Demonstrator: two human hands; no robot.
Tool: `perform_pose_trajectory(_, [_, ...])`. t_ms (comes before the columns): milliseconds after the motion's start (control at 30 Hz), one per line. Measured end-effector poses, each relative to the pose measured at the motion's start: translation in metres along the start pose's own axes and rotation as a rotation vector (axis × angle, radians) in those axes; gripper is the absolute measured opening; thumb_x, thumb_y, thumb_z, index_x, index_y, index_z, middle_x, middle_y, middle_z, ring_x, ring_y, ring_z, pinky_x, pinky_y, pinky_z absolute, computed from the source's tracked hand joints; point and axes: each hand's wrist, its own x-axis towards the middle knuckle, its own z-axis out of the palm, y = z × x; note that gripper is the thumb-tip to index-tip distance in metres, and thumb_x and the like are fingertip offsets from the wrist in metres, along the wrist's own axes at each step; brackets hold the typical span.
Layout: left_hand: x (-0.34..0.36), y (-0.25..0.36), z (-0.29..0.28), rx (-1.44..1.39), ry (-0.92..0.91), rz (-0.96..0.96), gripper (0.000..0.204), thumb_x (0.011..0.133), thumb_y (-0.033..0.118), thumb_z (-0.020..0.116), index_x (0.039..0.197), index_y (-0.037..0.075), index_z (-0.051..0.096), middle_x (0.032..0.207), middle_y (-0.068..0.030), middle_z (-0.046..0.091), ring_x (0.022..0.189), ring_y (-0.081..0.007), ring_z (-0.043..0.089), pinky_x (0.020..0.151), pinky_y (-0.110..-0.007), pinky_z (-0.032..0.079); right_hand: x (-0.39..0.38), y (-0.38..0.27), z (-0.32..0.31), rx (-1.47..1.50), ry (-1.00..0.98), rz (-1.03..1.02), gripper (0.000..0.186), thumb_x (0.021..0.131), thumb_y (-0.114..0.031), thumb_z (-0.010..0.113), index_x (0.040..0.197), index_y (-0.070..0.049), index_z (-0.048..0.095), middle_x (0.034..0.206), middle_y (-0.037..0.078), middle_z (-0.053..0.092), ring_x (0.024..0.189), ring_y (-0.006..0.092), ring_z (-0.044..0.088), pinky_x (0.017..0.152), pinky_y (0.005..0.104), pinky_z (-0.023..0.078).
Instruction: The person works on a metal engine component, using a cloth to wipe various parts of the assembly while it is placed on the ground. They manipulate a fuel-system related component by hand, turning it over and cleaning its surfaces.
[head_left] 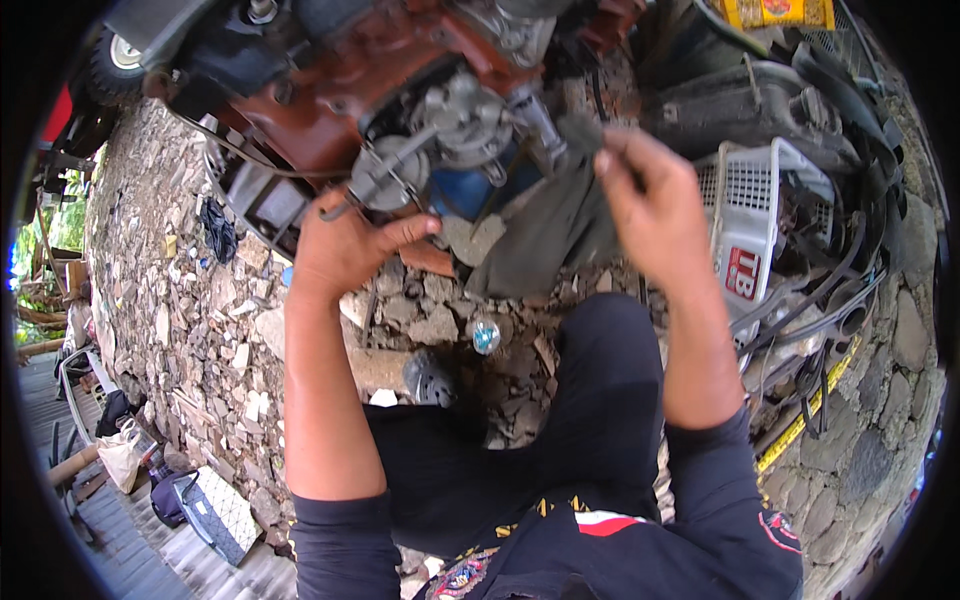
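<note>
A reddish-brown engine fills the top of the view, with grey metal fittings on its near side. My left hand is at a round grey metal housing, its fingers curled behind the part and partly hidden, its thumb stretched along the lower edge. A small hooked metal piece shows by those fingers. My right hand is closed in a pinch on a dark grey cloth, which hangs down beside a silvery cylindrical part. The cloth's upper end is smeared by motion.
Stones and rubble cover the ground. A clear plastic cup stands between my legs. On the right are a pale plastic crate, dark hoses and a yellow strip. A wheel stands at the far left.
</note>
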Motion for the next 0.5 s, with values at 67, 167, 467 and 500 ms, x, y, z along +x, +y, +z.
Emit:
perform_pose_trajectory(67, [0.001, 0.0, 0.003, 0.011, -0.067, -0.033, 0.057, 0.074, 0.047, 0.085, 0.11, 0.005, 0.07, 0.095, -0.0109, 0.076, 0.095, -0.025, 0.072, 0.086, -0.038, 0.054, 0.028, 0.018, -0.003, -0.087, 0.075, -0.222, 0.026, 0.092, -0.016, 0.064, 0.108, 0.003, 0.069, 0.1, 0.023, 0.071, 0.092, 0.0321, 0.071, 0.08, 0.0367, 0.054])
perform_pose_trajectory(167, [-0.004, 0.007, 0.002, 0.034, -0.01, 0.024, 0.055, 0.078, 0.048, 0.083, 0.102, -0.002, 0.073, 0.098, -0.0137, 0.076, 0.09, -0.0255, 0.069, 0.087, -0.039, 0.051, 0.056, 0.011, -0.001, -0.087, -0.135, -0.284, 0.025, 0.095, -0.017, 0.062, 0.11, 0.002, 0.068, 0.096, 0.014, 0.07, 0.088, 0.0224, 0.067, 0.079, 0.0324, 0.053])
perform_pose_trajectory(467, [0.003, -0.015, 0.008, 0.271, 0.101, 0.026, 0.066, 0.075, 0.05, 0.085, 0.112, -0.002, 0.069, 0.099, -0.0147, 0.075, 0.093, -0.0231, 0.068, 0.088, -0.038, 0.051, 0.073, -0.011, 0.001, -0.163, -0.303, -0.357, 0.022, 0.09, -0.013, 0.066, 0.104, 0.004, 0.068, 0.088, 0.02, 0.069, 0.084, 0.0271, 0.069, 0.077, 0.0363, 0.052])
perform_pose_trajectory(500, [0.005, -0.014, 0.007, 0.299, 0.083, 0.0, 0.066, 0.075, 0.05, 0.085, 0.113, -0.002, 0.068, 0.099, -0.0148, 0.074, 0.092, -0.0227, 0.068, 0.088, -0.037, 0.052, 0.071, -0.018, -0.002, -0.207, -0.298, -0.369, 0.022, 0.09, -0.013, 0.066, 0.104, 0.004, 0.068, 0.088, 0.02, 0.069, 0.084, 0.0291, 0.069, 0.077, 0.0371, 0.052])
